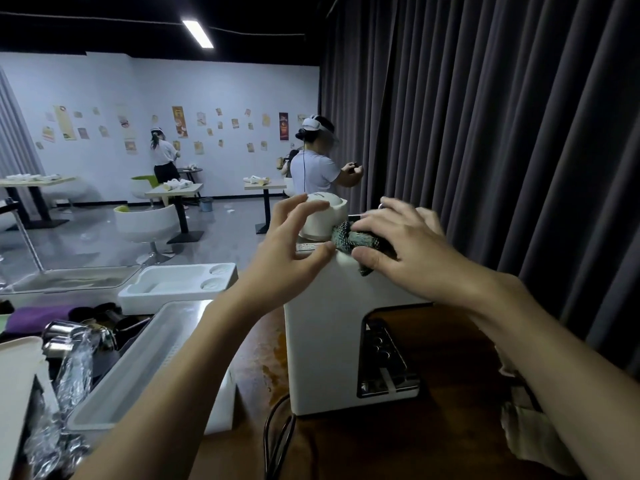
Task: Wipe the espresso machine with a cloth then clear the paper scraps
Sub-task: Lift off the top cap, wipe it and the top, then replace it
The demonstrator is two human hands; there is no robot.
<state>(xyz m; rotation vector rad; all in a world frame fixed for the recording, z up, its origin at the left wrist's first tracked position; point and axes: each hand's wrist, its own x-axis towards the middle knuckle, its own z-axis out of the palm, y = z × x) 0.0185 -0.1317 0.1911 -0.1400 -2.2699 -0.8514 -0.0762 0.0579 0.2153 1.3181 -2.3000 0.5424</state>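
Our right hand [408,251] grips the cloth [356,239] atop the upright espresso machine [322,341], front facing 3 o'clock. Our left hand [287,258] splays open.

Right hand [408,247] hides most of the cloth [351,238].

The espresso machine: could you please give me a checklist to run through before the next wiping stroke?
1. Cloth gripped by right hand: ok, fingers and thumb curl round it.
2. Cloth on the espresso machine top: ok.
3. Left hand steadying the machine: cannot tell; it is open at the top's left edge.
4. Top wiped clean: cannot tell.
5. Cable clear of both hands: ok, it lies on the table in front.
6. Paper scraps cleared: not ok, they lie right of the machine.
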